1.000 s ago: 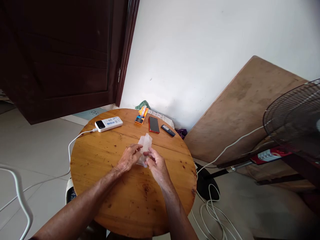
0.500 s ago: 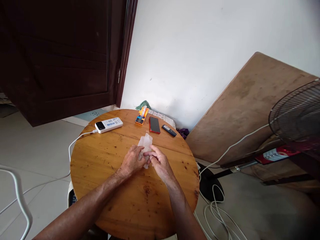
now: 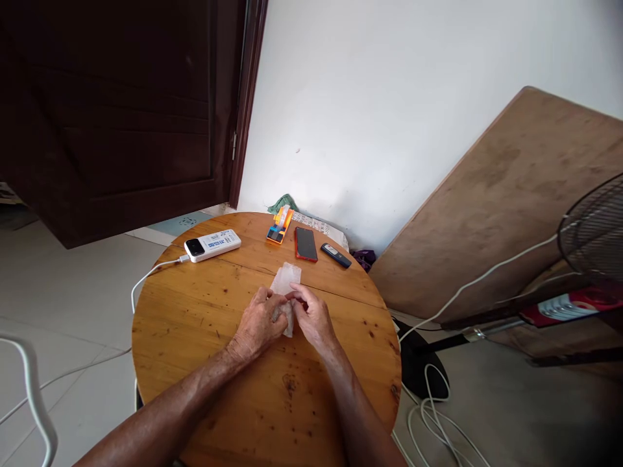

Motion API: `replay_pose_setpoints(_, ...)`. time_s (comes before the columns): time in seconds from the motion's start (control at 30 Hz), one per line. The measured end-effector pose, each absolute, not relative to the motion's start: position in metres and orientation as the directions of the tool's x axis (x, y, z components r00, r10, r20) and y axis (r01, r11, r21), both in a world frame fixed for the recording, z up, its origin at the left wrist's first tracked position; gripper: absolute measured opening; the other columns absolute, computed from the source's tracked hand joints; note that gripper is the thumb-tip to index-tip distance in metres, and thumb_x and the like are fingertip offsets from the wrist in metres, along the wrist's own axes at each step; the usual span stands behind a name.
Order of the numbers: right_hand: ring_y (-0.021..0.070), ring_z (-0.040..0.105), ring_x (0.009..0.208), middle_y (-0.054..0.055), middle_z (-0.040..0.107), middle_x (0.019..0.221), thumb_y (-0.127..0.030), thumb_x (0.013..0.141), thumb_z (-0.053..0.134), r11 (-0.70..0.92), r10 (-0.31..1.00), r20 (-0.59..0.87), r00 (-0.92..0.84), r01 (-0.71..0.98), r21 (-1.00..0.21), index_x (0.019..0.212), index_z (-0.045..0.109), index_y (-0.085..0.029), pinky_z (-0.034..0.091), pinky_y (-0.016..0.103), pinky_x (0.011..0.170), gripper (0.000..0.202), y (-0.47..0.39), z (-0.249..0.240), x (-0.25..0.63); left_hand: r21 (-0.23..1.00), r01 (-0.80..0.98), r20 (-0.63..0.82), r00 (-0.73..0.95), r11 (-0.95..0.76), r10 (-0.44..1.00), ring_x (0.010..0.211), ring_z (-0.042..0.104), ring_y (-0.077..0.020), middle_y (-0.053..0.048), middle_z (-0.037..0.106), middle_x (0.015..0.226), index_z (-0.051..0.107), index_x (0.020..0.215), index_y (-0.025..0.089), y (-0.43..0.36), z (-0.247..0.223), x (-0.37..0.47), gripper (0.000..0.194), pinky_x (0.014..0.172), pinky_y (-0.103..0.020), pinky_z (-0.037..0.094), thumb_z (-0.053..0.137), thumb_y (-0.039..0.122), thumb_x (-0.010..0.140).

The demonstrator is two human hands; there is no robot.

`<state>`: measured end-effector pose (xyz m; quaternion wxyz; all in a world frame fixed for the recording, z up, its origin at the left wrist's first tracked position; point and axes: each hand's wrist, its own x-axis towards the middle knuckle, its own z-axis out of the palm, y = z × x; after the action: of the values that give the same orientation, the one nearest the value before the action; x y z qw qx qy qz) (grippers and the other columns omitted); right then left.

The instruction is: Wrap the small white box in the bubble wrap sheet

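From my feed the room looks evenly lit by soft daylight; I can't make out its source. The white wall [image 3: 413,97] is bright without blowing out, while the dark door [image 3: 121,110] sinks into near-black with little detail. The round table [image 3: 204,324] carries a mild sheen and only faint, soft shadows under the hands. Focus holds sharp at the centre; straight edges bow toward the corners, and the fan [image 3: 591,237] at the right edge smears slightly.

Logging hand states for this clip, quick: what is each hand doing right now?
Left hand: closed on the clear plastic bag.
Right hand: pinching the same bag.
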<state>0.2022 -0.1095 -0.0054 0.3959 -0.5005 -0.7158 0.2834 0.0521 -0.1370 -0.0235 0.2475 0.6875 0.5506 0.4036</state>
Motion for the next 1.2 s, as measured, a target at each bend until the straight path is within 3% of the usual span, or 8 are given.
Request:
replay_pose_setpoints(0.17,0.0179,0.066,0.075,0.006,0.073,0.091,-0.027,0.079,0.055,0.24,0.952,0.302,0.053,0.483,-0.842,0.103,0.067,-0.018,0.052,0.029,0.068,0.029,-0.106,-0.011,0.218,0.778,0.578,0.264,0.056,-0.247,0.963,0.081,0.059,-0.015,-0.005,0.056,0.101,0.069,0.101,0.019,-0.137,-0.024,0.052,0.029,0.08,-0.028,0.052,0.059,0.014,0.075)
replay_pose_setpoints(0.27,0.0178,0.064,0.069,0.005,0.072,0.085,-0.033,0.074,0.062,0.088,0.983,0.151,0.108,0.447,-0.89,0.101,0.067,-0.017,0.05,0.027,0.056,0.032,-0.098,-0.015,0.226,0.767,0.589,0.289,0.039,-0.256,0.957,0.086,0.06,-0.0163,-0.005,0.056,0.101,0.07,0.098,0.02,-0.137,-0.025,0.053,0.026,0.083,-0.029,0.051,0.06,0.014,0.075)
replay_pose_setpoints(0.43,0.0148,0.059,0.052,0.002,0.067,0.07,-0.032,0.067,0.07,-0.143,0.989,-0.127,0.077,0.265,-0.954,0.101,0.066,-0.015,0.033,0.019,0.036,0.039,-0.08,-0.013,0.215,0.76,0.59,0.305,0.046,-0.272,0.951,0.088,0.06,-0.0168,-0.005,0.055,0.101,0.07,0.1,0.021,-0.137,-0.027,0.054,0.028,0.084,-0.029,0.052,0.06,0.014,0.074)
replay_pose_setpoints(0.53,0.0114,0.051,0.046,-0.001,0.064,0.061,-0.032,0.062,0.071,-0.127,0.992,-0.126,0.018,0.23,-0.965,0.084,0.067,-0.015,0.03,0.019,0.037,0.028,-0.069,-0.008,0.203,0.765,0.583,0.301,0.05,-0.272,0.952,0.087,0.06,-0.0163,-0.005,0.055,0.101,0.07,0.101,0.02,-0.137,-0.026,0.054,0.03,0.083,-0.029,0.052,0.06,0.013,0.074)
replay_pose_setpoints(0.7,0.0127,0.052,0.053,-0.002,0.063,0.061,-0.035,0.056,0.074,-0.078,0.997,-0.077,0.011,0.169,-0.983,0.071,0.061,-0.016,0.039,0.023,0.049,0.028,-0.061,-0.006,0.192,0.774,0.572,0.288,0.066,-0.273,0.955,0.09,0.06,-0.0173,-0.005,0.055,0.1,0.07,0.098,0.021,-0.138,-0.023,0.053,0.029,0.087,-0.03,0.051,0.058,0.011,0.073)
replay_pose_setpoints(1.03,0.013,0.05,0.056,-0.003,0.059,0.059,-0.04,0.06,0.075,-0.003,1.0,-0.003,-0.003,0.175,-0.985,0.068,0.062,-0.016,0.037,0.024,0.053,0.029,-0.063,-0.011,0.187,0.762,0.578,0.32,0.058,-0.293,0.946,0.094,0.06,-0.019,-0.005,0.057,0.101,0.071,0.095,0.021,-0.136,-0.029,0.054,0.028,0.09,-0.031,0.05,0.059,0.011,0.072)
replay_pose_setpoints(1.2,0.0172,0.059,0.068,0.001,0.068,0.076,-0.047,0.068,0.067,-0.018,0.998,-0.023,-0.064,0.086,-0.996,0.088,0.065,-0.018,0.046,0.026,0.062,0.035,-0.066,-0.008,0.183,0.76,0.582,0.322,0.047,-0.288,0.946,0.093,0.06,-0.0177,-0.004,0.057,0.102,0.071,0.094,0.021,-0.136,-0.029,0.054,0.026,0.089,-0.03,0.051,0.059,0.012,0.073)
